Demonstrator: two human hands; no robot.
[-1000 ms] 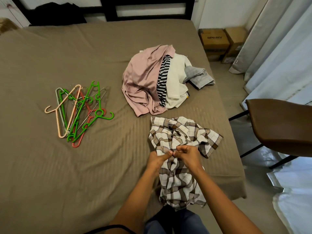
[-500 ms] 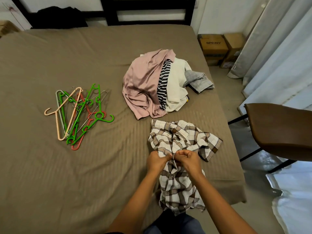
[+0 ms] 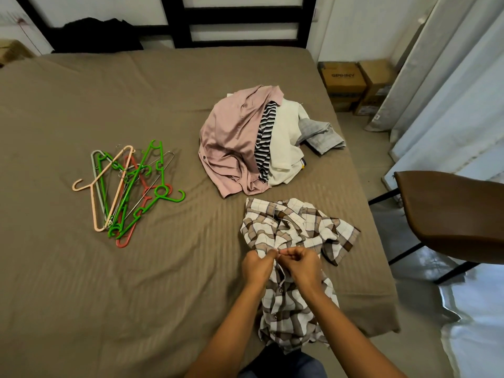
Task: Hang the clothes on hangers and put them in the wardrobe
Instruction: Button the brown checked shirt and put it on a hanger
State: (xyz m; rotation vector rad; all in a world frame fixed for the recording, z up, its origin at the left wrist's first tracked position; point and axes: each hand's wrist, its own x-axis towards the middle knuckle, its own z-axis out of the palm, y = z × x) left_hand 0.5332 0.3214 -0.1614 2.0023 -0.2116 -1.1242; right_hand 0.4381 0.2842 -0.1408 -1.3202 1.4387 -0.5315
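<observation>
A brown-and-white checked shirt (image 3: 297, 230) lies crumpled on the near right part of the bed (image 3: 136, 282), its hem hanging over the front edge. My left hand (image 3: 257, 267) and my right hand (image 3: 301, 264) meet at its button strip, each pinching the cloth with curled fingers. A heap of clothes (image 3: 253, 143), with a pink shirt on top, a striped piece, a cream one and a grey one, lies beyond it. Several plastic hangers (image 3: 128, 186), green, peach and red, lie in a loose pile on the left of the bed.
A brown chair (image 3: 452, 216) stands close to the bed's right side. Cardboard boxes (image 3: 354, 83) sit on the floor by the far right corner, next to pale curtains (image 3: 450, 91). A black garment (image 3: 95, 34) hangs over the dark headboard.
Both hands stay pinched together at the shirt's front, shifting only slightly. The camera has tilted a little, so the whole scene sits lower in view.
</observation>
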